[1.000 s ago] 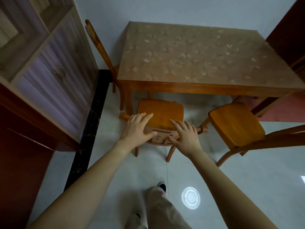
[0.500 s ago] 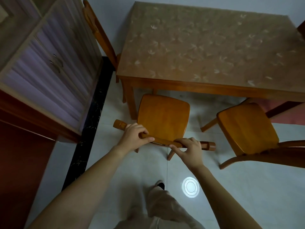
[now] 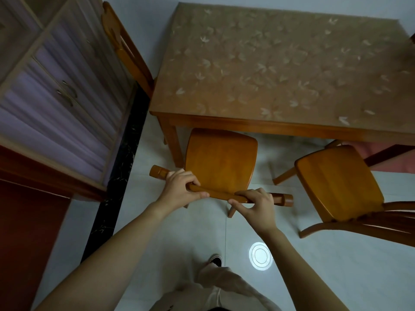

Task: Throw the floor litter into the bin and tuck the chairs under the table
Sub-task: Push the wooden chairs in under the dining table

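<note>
A wooden chair [image 3: 221,160] stands in front of the table [image 3: 280,70], its seat's far edge just under the table's front rail. My left hand [image 3: 180,190] grips the left part of the chair's curved top rail. My right hand [image 3: 256,205] grips the same rail further right, thumb underneath. A second wooden chair [image 3: 336,180] stands out from the table at the right, turned at an angle. A third chair [image 3: 125,48] sits at the table's left side by the wall. No litter or bin is in view.
A tall cabinet [image 3: 56,86] with ribbed purple doors lines the left, above a black floor strip [image 3: 116,176]. A round white floor fitting [image 3: 260,255] lies by my shoe [image 3: 216,260]. Pale tiled floor stretches behind the chairs.
My hands went from lying flat over the chair's back to gripping its top rail. The chair has moved slightly toward the table, and my view has shifted closer.
</note>
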Demonstrator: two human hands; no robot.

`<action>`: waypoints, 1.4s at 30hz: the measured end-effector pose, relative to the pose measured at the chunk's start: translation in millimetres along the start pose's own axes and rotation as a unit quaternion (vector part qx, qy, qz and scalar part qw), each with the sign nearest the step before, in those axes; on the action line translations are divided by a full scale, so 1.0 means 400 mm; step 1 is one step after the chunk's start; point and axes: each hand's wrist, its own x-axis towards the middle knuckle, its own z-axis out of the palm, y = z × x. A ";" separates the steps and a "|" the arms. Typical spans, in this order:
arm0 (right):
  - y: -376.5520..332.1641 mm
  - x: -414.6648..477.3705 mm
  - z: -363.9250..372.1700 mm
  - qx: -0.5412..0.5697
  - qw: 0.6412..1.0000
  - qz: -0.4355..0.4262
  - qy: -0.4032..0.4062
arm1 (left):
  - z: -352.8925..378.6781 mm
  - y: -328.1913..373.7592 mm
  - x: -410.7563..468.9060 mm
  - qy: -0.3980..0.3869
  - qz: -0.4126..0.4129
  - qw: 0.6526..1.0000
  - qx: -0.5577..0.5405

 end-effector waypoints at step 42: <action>0.226 0.493 -0.104 -0.008 0.996 0.007 -0.088 | 0.053 0.078 0.467 0.005 -0.061 0.998 0.014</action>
